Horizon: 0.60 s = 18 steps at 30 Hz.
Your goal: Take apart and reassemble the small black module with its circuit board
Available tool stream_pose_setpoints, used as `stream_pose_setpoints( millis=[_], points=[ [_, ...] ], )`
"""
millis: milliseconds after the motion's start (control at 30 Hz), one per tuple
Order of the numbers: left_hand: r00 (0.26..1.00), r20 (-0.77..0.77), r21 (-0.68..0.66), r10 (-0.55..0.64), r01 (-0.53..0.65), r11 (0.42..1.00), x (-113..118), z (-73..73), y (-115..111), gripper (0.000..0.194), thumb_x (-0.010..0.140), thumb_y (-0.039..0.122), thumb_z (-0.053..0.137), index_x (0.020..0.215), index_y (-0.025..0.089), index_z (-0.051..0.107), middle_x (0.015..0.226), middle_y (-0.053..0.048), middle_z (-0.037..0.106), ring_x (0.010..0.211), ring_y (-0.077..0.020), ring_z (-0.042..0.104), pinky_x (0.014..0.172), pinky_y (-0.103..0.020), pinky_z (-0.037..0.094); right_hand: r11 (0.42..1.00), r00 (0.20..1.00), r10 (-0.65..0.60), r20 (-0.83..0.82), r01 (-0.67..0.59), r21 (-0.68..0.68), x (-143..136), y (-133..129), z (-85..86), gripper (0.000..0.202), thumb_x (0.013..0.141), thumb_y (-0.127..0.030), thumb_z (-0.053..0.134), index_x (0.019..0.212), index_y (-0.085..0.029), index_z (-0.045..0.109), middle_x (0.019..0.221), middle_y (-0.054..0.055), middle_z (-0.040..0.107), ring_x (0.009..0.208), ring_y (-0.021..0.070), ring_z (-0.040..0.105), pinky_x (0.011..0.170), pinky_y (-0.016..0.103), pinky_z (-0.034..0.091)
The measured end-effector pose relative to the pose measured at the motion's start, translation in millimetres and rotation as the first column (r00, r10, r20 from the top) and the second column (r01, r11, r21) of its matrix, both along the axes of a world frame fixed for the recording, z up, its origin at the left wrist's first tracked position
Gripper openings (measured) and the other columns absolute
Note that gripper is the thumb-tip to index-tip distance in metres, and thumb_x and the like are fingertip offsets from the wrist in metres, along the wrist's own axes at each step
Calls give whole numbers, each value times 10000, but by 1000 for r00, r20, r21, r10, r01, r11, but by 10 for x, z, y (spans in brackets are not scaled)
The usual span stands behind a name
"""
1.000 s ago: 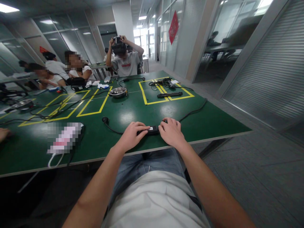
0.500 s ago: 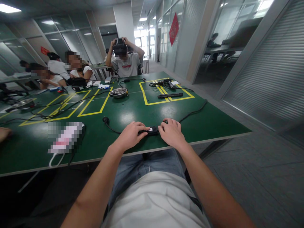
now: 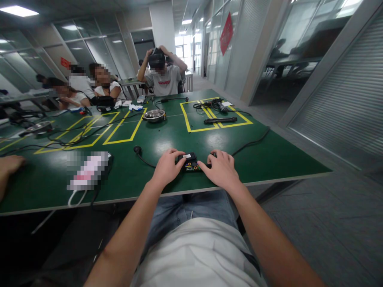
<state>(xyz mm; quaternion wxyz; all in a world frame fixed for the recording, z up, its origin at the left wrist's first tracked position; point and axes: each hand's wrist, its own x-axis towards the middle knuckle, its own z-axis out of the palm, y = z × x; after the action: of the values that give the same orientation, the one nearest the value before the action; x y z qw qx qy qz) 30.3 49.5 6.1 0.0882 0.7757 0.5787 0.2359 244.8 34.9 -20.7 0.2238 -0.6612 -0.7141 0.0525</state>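
Observation:
A black power adapter lies at the table's near edge. Its black cover (image 3: 188, 156) is lifted off, pinched between the thumb and fingers of my left hand (image 3: 168, 168). Below the cover the circuit board (image 3: 192, 167) shows, with small coloured parts on it. My right hand (image 3: 222, 169) is curled over the black cable (image 3: 253, 142) at the adapter's right end, its thumb beside the board. What lies under those fingers is partly hidden. From the left side another cord runs out to a black plug (image 3: 137, 150).
On the green table (image 3: 167, 187) stand a metal bowl (image 3: 154, 115), a black bar (image 3: 220, 120) and coiled cables (image 3: 208, 104) within yellow tape. A blurred phone-like item (image 3: 89, 171) lies left. Another person's hand (image 3: 13, 163) rests at far left. A person (image 3: 164, 77) sits opposite.
The cover has come up off the adapter in my left hand, and the circuit board now shows. My right hand stays near the adapter's right end. The view has shifted slightly.

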Motion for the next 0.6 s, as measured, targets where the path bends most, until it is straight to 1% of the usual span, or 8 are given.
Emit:
stream_pose_setpoints(
  millis=[67, 100, 133, 200, 233, 333, 433, 600],
  points=[
    [971, -84, 72, 226, -220, 973, 47, 7, -132, 303, 1063, 447, 606, 1114, 224, 804, 1181, -127, 748, 1163, -323, 692, 995, -438, 543, 1000, 1000, -4, -6, 4, 25, -4, 2, -29, 366, 1005, -548, 642, 848, -221, 696, 1414, 157, 660, 1375, 353, 518, 1186, 544, 367],
    [947, -147, 69, 287, -279, 958, 73, 10, -194, 357, 1063, 507, 595, 1036, 214, 797, 1134, -139, 748, 1141, -347, 688, 961, -461, 539, 999, 1000, -5, -10, 5, 37, -5, 6, -44, 371, 1001, -553, 646, 838, -222, 691, 1404, 157, 663, 1368, 354, 520, 1182, 546, 368],
    [929, -211, 52, 304, -300, 952, 98, 11, -245, 410, 1064, 546, 580, 959, 206, 784, 1078, -147, 751, 1124, -367, 684, 950, -483, 527, 999, 1000, -6, -15, 7, 49, -4, 11, -58, 379, 998, -560, 649, 828, -224, 688, 1393, 156, 667, 1360, 354, 522, 1179, 547, 368],
    [909, -294, 26, 297, -303, 953, 136, 10, -307, 469, 1073, 583, 548, 910, 197, 758, 1022, -155, 758, 1134, -391, 672, 960, -513, 500, 997, 1000, -6, -27, 8, 74, 0, 20, -80, 397, 990, -576, 657, 807, -226, 683, 1370, 154, 673, 1347, 354, 525, 1174, 547, 367],
    [907, -310, 11, 284, -295, 955, 146, 9, -317, 478, 1079, 587, 535, 910, 194, 748, 1008, -155, 762, 1140, -393, 668, 972, -521, 487, 996, 999, -7, -31, 9, 85, 4, 23, -88, 404, 987, -582, 662, 796, -226, 682, 1358, 153, 676, 1339, 353, 529, 1172, 545, 367],
    [922, -291, -17, 255, -272, 962, 146, 13, -293, 464, 1094, 575, 515, 926, 195, 720, 998, -139, 768, 1132, -372, 669, 997, -514, 462, 993, 999, -11, -38, 15, 117, 14, 23, -97, 414, 980, -588, 675, 779, -226, 682, 1327, 157, 682, 1317, 352, 542, 1162, 536, 374],
    [936, -247, -17, 252, -264, 964, 122, 27, -261, 433, 1102, 553, 514, 918, 205, 696, 1000, -120, 765, 1116, -345, 670, 1009, -494, 452, 988, 999, -17, -52, 25, 150, 18, 13, -91, 418, 989, -589, 665, 782, -226, 683, 1323, 161, 682, 1304, 352, 550, 1152, 534, 383],
    [935, -261, -56, 239, -262, 963, 109, 27, -262, 446, 1088, 582, 527, 880, 217, 678, 1038, -117, 756, 1141, -351, 657, 1013, -504, 451, 993, 999, -6, -40, 10, 118, 18, 25, -82, 404, 978, -581, 688, 774, -232, 671, 1295, 149, 696, 1299, 348, 562, 1157, 543, 388]
  ],
)
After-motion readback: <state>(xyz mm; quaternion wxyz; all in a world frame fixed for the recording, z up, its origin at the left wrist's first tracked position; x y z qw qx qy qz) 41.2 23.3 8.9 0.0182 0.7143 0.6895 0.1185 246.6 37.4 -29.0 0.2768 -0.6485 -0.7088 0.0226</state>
